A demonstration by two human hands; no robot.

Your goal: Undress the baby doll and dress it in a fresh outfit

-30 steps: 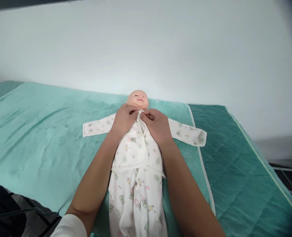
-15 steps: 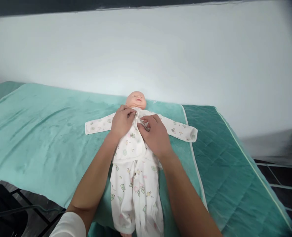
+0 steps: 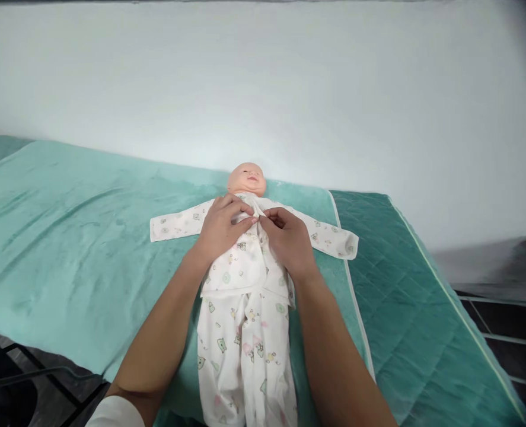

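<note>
A baby doll (image 3: 247, 179) lies on its back, dressed in a white printed top (image 3: 232, 274) and matching pants (image 3: 227, 350). Both its sleeves stretch out sideways. At the chest, my left hand (image 3: 224, 226) pinches the front edge of the top between thumb and fingers. Facing it, my right hand (image 3: 289, 238) pinches the other side of the front opening, its fingertips close to those of my left. Whatever small fastener may lie between the fingertips is hidden.
A light green blanket (image 3: 89, 255) covers the bed under the doll. On the right a darker quilted pad (image 3: 414, 296) shows. Behind rises a white wall (image 3: 263, 77). Dark furniture with a cable (image 3: 35, 375) stands at the lower left.
My hands have come closer together, meeting slightly lower at the middle of the chest. The two front edges of the top are now drawn together there. The view has tilted slightly.
</note>
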